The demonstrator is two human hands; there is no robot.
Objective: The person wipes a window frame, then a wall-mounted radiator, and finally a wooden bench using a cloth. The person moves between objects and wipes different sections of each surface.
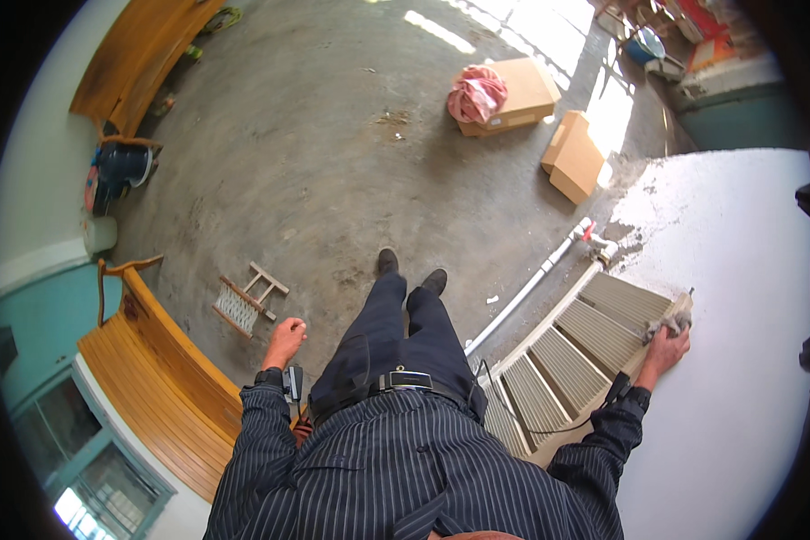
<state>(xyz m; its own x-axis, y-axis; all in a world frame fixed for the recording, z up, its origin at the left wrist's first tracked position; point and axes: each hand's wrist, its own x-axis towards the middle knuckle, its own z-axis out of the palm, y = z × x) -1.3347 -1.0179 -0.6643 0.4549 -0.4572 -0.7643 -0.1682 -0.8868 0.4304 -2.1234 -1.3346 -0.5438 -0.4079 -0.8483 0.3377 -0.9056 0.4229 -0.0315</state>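
Note:
My right hand (664, 354) grips a crumpled grey rag (668, 325), pressed against the top edge of a radiator near its far end. The radiator (576, 353) is cream-coloured with ribbed panels and stands along the white wall (722, 391) at my right. On the other side, my left hand (285, 343) hangs with its fingers curled in, and nothing shows in it. A small folding stool (238, 307) with a woven seat is the nearest thing to that hand, on the floor just beyond it.
A white pipe (533, 283) with a red-handled valve (588, 231) runs low beside the radiator. Cardboard boxes (523, 91) lie ahead, one carrying a pink cloth (478, 94). A wooden bench (169, 378) stands at my left. A thin cable (547, 430) crosses the radiator.

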